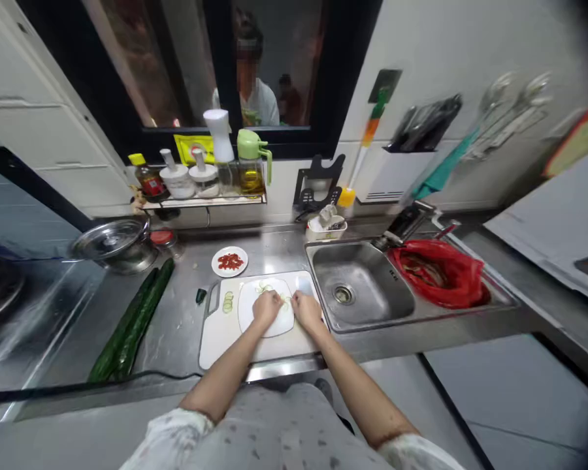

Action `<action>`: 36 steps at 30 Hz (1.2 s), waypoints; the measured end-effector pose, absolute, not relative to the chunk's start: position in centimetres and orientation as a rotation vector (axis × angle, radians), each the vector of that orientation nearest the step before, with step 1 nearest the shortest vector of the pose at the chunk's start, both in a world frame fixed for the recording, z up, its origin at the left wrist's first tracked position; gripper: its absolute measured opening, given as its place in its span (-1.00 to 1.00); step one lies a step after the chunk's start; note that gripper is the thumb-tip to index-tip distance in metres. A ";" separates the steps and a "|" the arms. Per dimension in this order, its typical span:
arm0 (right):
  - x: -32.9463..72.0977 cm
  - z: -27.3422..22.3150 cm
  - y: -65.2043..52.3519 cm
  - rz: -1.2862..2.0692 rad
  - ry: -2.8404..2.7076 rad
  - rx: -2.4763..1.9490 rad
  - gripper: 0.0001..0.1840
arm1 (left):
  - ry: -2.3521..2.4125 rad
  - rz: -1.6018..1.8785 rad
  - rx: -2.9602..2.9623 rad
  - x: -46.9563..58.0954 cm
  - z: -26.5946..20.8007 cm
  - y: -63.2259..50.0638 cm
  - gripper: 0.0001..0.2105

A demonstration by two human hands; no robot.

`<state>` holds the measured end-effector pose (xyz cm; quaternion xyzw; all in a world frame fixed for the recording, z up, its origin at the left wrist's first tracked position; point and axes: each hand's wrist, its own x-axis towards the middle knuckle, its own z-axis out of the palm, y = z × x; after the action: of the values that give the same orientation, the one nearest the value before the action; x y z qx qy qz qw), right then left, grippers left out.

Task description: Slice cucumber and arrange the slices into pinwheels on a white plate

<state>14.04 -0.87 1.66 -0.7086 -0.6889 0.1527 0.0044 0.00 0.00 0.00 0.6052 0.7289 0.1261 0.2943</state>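
A white plate (255,323) rests on a white cutting board (220,346). Thin pale-green cucumber slices (263,287) lie along the plate's far side. Over the plate, my left hand (268,308) is closed in a pinch, and my right hand (306,309) pinches from the other side, above the plate's right edge. A pale cucumber slice (286,304) shows between the fingertips of both hands; their exact hold on it is partly hidden. More round slices (228,301) overlap in a short row on the board, left of the plate.
Left of the board lie two long cucumbers (142,320) and a dark green cut end (200,296). Behind it stands a small dish of red pieces (230,262). A sink (367,281) adjoins on the right, with a red bag (438,274) beyond. Condiments fill a shelf (206,202) behind.
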 end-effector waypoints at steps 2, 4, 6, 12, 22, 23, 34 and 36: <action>14.0 1.8 -0.9 0.492 -2.153 -2.233 -0.69 | 1.939 0.334 1.609 0.0 0.0 0.0 -0.84; 14.0 1.9 -0.9 0.508 -2.144 -2.239 -0.69 | 1.940 0.331 1.606 0.0 -0.1 0.0 -0.84; 14.0 2.0 -0.9 0.528 -2.133 -2.238 -0.69 | 1.944 0.324 1.604 0.0 -0.1 0.1 -0.85; 14.0 2.0 -0.7 0.557 -2.074 -2.259 -0.68 | 1.959 0.297 1.590 0.0 -0.1 0.3 -0.86; 14.5 1.2 -0.6 0.635 -1.959 -2.202 -0.72 | 1.954 0.274 1.581 -0.1 0.0 0.6 -0.84; 14.5 1.2 -0.6 0.635 -1.956 -2.202 -0.72 | 1.955 0.278 1.585 -0.1 0.0 0.6 -0.84; 14.3 1.2 -0.6 0.608 -2.003 -2.188 -0.72 | 1.974 0.256 1.598 0.0 0.2 0.4 -0.85; 14.3 1.3 -0.7 0.604 -1.996 -2.182 -0.71 | 1.982 0.264 1.595 0.1 0.2 0.3 -0.86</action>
<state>14.32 -0.67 1.26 -0.7216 -0.6601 0.1996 0.0617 0.09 0.29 0.18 0.5971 0.7421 0.0988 0.2879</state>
